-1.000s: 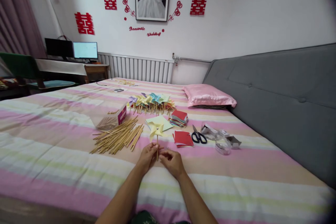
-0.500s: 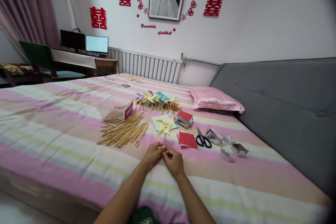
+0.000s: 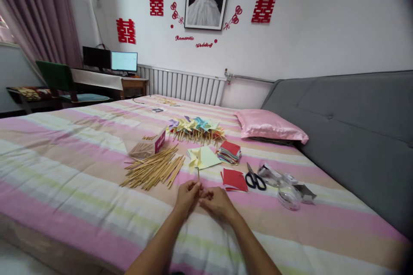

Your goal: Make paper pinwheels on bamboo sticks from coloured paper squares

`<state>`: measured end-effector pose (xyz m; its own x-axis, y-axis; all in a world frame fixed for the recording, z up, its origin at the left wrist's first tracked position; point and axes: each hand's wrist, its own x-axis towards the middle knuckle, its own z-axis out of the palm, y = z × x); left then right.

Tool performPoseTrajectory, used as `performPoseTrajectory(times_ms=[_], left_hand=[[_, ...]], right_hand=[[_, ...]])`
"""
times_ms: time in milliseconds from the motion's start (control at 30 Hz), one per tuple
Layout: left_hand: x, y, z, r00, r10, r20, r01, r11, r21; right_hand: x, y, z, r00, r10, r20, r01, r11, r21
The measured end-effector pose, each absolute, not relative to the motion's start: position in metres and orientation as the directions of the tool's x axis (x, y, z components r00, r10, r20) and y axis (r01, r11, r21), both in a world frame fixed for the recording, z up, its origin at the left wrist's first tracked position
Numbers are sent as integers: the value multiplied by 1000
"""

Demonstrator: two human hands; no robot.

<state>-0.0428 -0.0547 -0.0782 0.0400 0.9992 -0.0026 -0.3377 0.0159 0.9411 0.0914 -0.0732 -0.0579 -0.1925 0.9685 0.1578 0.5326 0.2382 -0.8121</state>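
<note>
A pale yellow paper pinwheel [image 3: 195,160] on a thin wooden stick stands upright before me, its blades turned partly edge-on. My left hand [image 3: 187,197] is closed, pinching the stick between thumb and fingers. At the stick's lower end my right hand [image 3: 217,203] has its fingers curled in, thumb and fingertips against it; the very end is hidden. Behind the pinwheel lie pale paper sheets [image 3: 209,159]. To the left spreads a pile of wooden sticks [image 3: 150,169], and on the right is a small stack of red paper squares [image 3: 234,180].
Black-handled scissors [image 3: 256,180] lie right of the red squares, beside a clear tape roll [image 3: 289,200] and crumpled packaging [image 3: 269,174]. Farther back are a coloured paper stack [image 3: 229,151], several finished pinwheels [image 3: 196,126], a clear box [image 3: 143,146] and a pink pillow [image 3: 271,124].
The pinwheel has turned from facing me to partly edge-on and shifted slightly left. My right hand has loosened and spread a little to the right. The camera view has tilted slightly up.
</note>
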Motion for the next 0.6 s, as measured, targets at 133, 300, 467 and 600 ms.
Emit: performPoseTrajectory(times_ms=[133, 300, 467, 600], left_hand=[[-50, -36, -64, -43, 994, 96, -208, -103, 973], [-75, 11, -37, -116, 970, 212, 47, -207, 977], [-108, 65, -16, -253, 927, 275, 394, -161, 905], [-124, 98, -4, -343, 882, 323, 615, -50, 787]], right_hand=[[108, -47, -40, -179, 973, 146, 527, 220, -821], [108, -9, -35, -80, 981, 179, 514, 195, -836], [87, 1, -64, 29, 977, 210, 514, 166, -842], [82, -4, -86, 44, 975, 220, 515, 166, -841]])
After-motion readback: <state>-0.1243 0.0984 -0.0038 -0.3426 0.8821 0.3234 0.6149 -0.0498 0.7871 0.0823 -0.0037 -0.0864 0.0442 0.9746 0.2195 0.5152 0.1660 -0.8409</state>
